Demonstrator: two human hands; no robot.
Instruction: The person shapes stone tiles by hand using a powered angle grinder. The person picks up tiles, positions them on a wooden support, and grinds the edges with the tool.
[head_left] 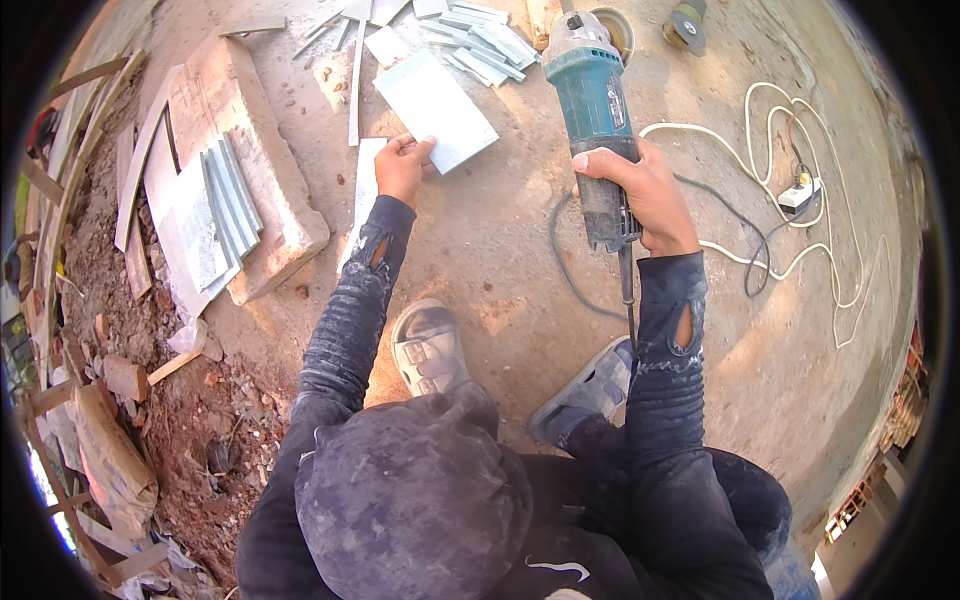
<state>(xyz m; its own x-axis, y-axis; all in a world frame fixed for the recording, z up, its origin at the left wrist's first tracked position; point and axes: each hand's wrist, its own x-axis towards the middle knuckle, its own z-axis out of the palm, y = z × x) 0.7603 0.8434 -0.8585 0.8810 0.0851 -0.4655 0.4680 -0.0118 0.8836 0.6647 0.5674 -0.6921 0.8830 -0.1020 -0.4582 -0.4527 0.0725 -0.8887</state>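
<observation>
My left hand (402,170) pinches the near corner of a pale rectangular tile (440,115), thumb on its top face. The tile lies low, close to the concrete floor; whether it touches the floor I cannot tell. My right hand (650,197) is wrapped round the dark rear body of a teal angle grinder (592,95). Its disc (612,32) points away from me at the far end, and the power cord (627,275) hangs from the near end. Beside my left wrist lies a narrow pale tile strip (364,195).
Several cut tile strips (480,45) lie scattered at the far side. Stacked tiles (215,215) lean on a rough block (250,120) at left. A second grinder (686,25) sits far right. A white extension cord (760,170) loops to a socket block (799,196). Rubble (215,420) borders the left.
</observation>
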